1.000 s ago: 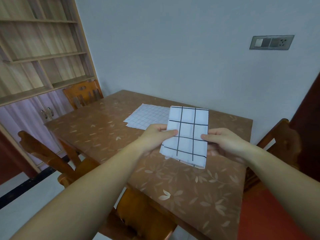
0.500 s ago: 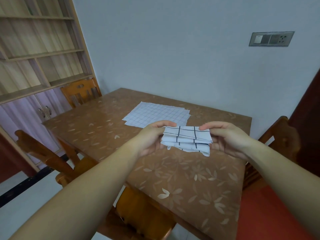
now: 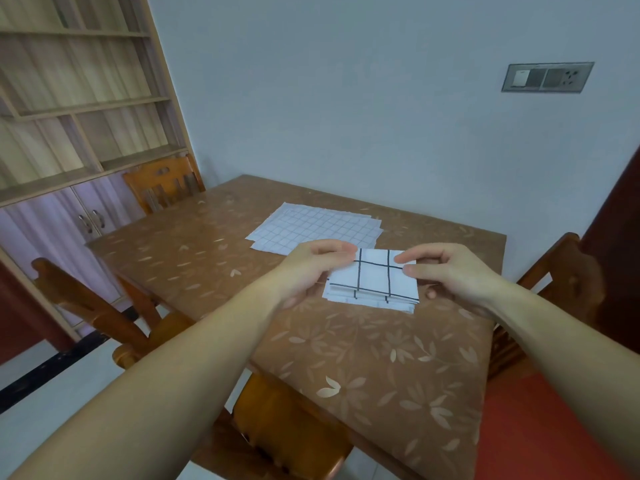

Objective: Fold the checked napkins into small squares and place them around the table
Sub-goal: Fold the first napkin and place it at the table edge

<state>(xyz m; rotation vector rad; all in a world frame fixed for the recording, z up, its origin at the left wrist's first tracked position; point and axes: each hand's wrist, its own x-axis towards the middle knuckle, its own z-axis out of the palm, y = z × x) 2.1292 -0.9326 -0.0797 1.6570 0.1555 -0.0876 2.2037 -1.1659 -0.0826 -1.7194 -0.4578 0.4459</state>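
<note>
Both hands were pinched on the same folded napkin (image 3: 372,278), the left hand (image 3: 304,271) holding its far-left corner between thumb and fingertips and the right hand (image 3: 446,271) doing the same at the far-right corner, other fingers loosely curled. A second earlier that napkin was a tall strip held upright; half a second earlier it was mid-fold, bunched and edge-on. At this point it had come down into a compact, roughly square packet with stacked layers showing along its near edge, held just over the table (image 3: 363,358), maybe touching it, hard to say. So the fold looked pretty much done, and the next job was probably setting it down at a place.

Farther back, a stack of unfolded napkins (image 3: 311,226) lay flat mid-table, so plenty was left to do. The tabletop was brown with a pale leaf pattern and a bit glossy. Wooden chairs (image 3: 162,183) stood around it, a shelving unit (image 3: 79,98) filled the left wall, and a switch plate (image 3: 547,77) sat on the far wall.
</note>
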